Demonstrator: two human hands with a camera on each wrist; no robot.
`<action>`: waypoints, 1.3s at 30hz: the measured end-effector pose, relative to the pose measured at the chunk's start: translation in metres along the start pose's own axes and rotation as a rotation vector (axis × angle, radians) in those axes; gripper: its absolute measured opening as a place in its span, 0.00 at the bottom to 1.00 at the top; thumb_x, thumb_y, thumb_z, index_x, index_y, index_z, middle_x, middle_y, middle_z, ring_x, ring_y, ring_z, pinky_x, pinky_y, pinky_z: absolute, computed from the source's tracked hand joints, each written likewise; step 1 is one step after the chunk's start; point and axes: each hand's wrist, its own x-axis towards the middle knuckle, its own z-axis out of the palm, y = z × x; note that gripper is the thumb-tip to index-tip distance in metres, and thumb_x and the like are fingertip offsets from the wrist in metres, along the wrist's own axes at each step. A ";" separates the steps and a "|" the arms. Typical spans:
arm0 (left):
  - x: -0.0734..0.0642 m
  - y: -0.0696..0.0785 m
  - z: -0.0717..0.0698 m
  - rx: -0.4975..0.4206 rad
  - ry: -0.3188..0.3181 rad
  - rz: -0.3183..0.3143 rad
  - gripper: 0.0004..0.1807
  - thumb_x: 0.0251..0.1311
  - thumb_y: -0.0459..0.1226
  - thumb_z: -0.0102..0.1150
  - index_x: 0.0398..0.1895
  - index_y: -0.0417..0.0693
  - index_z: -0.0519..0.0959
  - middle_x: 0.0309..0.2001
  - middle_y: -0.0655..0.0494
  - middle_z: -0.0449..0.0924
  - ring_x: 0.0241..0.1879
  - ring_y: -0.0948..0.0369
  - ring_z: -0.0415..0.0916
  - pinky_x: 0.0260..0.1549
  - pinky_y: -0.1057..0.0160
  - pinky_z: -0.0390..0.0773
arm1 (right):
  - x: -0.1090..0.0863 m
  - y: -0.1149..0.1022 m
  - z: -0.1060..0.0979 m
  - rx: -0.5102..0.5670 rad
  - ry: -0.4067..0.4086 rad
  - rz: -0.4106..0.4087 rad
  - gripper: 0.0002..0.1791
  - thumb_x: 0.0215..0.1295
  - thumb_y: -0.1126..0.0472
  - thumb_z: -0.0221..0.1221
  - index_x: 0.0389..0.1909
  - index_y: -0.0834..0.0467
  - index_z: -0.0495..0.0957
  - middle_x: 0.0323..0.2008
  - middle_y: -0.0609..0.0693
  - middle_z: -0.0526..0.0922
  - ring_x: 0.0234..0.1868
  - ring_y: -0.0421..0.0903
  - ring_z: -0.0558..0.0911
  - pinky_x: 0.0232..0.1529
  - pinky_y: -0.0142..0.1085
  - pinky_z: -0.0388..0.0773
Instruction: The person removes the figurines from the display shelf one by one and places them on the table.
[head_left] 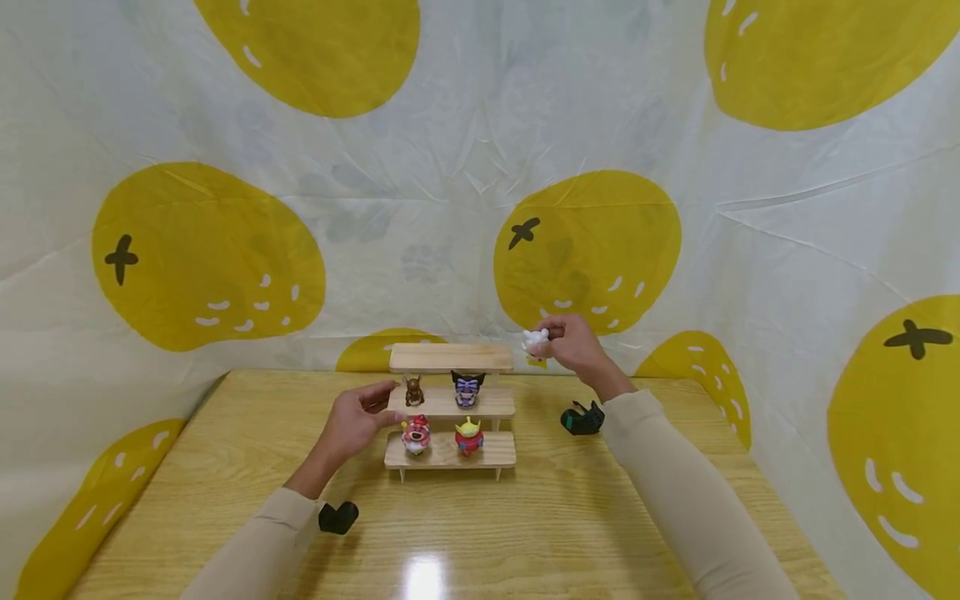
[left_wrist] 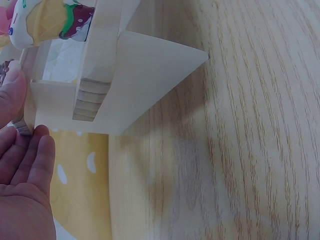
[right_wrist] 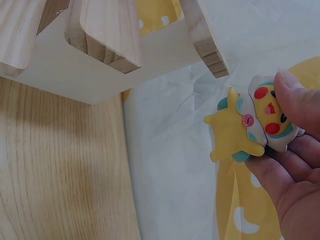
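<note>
My right hand (head_left: 576,343) holds a small yellow Pikachu figurine (right_wrist: 232,127) with red cheeks and a white hood, raised beside the right end of the top shelf. Thumb and fingers pinch it by the hooded head. At the other side, my left hand (head_left: 351,422) grips the left end of the middle board of a three-tier wooden display stand (head_left: 452,358). On that middle board sit a brown figurine (head_left: 413,392) and a black-and-purple one (head_left: 467,389). Along the bottom board stand a pink figurine with a red top (head_left: 416,435) and a green-headed alien figurine (head_left: 469,437).
The stand is on a wood-grain table (head_left: 465,533). Behind and around hangs a pale cloth (head_left: 420,250) printed with yellow fruit. A black strapped device (head_left: 582,418) shows by the right wrist, and another black piece (head_left: 339,517) by the left.
</note>
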 end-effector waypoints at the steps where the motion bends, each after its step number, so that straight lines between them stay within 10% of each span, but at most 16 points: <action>1: 0.000 0.000 0.000 -0.001 -0.002 -0.001 0.33 0.65 0.35 0.71 0.73 0.38 0.73 0.72 0.39 0.74 0.71 0.42 0.73 0.66 0.52 0.80 | 0.000 0.001 0.000 0.001 -0.001 -0.006 0.16 0.67 0.69 0.67 0.54 0.68 0.81 0.53 0.67 0.86 0.48 0.54 0.85 0.53 0.47 0.89; 20: 0.001 0.000 0.001 0.004 -0.003 0.006 0.33 0.65 0.34 0.71 0.73 0.37 0.73 0.71 0.39 0.75 0.70 0.43 0.74 0.66 0.53 0.80 | -0.005 0.017 -0.005 -0.008 0.013 0.006 0.17 0.69 0.68 0.66 0.57 0.68 0.81 0.55 0.68 0.85 0.48 0.53 0.85 0.44 0.35 0.86; 39: 0.000 0.001 0.000 -0.027 0.000 -0.012 0.33 0.65 0.33 0.71 0.72 0.36 0.73 0.71 0.38 0.74 0.71 0.40 0.73 0.66 0.50 0.80 | -0.009 0.029 -0.009 -0.041 0.012 0.013 0.18 0.69 0.70 0.65 0.58 0.69 0.81 0.57 0.69 0.84 0.52 0.56 0.85 0.54 0.48 0.89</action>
